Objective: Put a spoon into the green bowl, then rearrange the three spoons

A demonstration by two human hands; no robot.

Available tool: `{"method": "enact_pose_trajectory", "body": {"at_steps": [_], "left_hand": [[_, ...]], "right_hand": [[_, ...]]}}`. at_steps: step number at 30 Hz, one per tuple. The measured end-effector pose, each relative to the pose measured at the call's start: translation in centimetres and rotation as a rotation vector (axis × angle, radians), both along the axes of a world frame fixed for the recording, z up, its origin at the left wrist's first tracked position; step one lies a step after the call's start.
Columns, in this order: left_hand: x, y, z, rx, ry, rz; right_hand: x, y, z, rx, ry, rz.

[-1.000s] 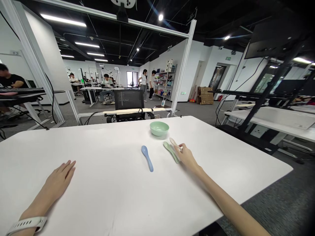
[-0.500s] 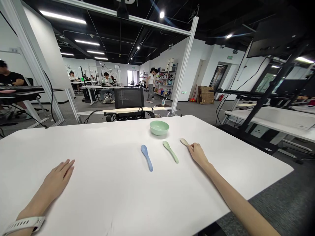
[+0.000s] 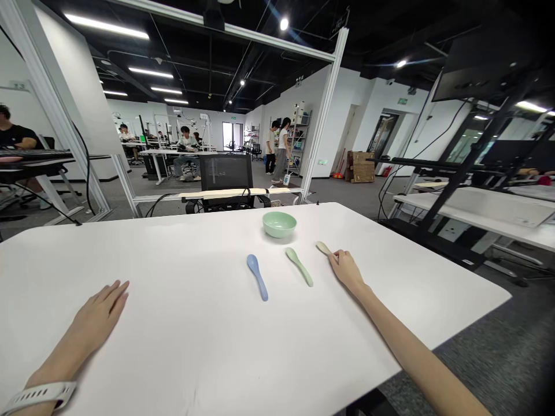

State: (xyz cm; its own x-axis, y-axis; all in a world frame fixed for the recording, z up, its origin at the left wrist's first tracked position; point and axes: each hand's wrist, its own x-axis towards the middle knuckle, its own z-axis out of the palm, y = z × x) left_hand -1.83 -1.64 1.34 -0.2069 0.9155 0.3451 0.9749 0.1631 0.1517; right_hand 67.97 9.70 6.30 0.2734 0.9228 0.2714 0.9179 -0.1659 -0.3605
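White-walled lab space stretches far back behind a pale metal frame, with a seated person [image 3: 15,138] at a bench on the left and two standing people [image 3: 280,147] by distant shelving, none of them near the white table [image 3: 182,260] in front of the wearer. On that tabletop, the right hand [image 3: 346,270] lies at the handle end of a cream spoon [image 3: 323,248], its fingers [image 3: 333,257] curled and touching the handle; whether they are actually pinching it or only resting against it cannot be told. The spoon lies on the table, its bowl pointing toward the far edge. Just left of it is a pale green spoon [image 3: 299,266], then a blue spoon [image 3: 257,277], the three well apart and angled alike. A pale green bowl [image 3: 279,224] sits beyond them, near the far edge. The left hand [image 3: 97,315], with a white wristband [image 3: 43,397] on its wrist, lies open and flat, holding nothing, with a wide bare stretch of table between it and the blue spoon. The table's right edge runs diagonally beyond the right forearm.
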Motion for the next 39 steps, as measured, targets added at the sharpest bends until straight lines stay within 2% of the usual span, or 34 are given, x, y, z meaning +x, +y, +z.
{"method": "enact_pose_trajectory", "body": {"at_steps": [9, 17, 27, 39], "left_hand": [[-0.4, 0.1, -0.4, -0.029, 0.005, -0.018], [-0.3, -0.1, -0.1, -0.068, -0.019, -0.009], [-1.2, 0.4, -1.2, -0.002, -0.005, -0.038], [-1.2, 0.5, -0.9, -0.032, -0.010, -0.039]], "right_hand": [[0.0, 0.1, 0.0, -0.008, -0.001, -0.006], [0.1, 0.3, -0.2, -0.012, 0.012, -0.016], [0.8, 0.8, -0.8, 0.028, -0.026, -0.013], [1.3, 1.2, -1.4, 0.060, -0.018, 0.012]]}}
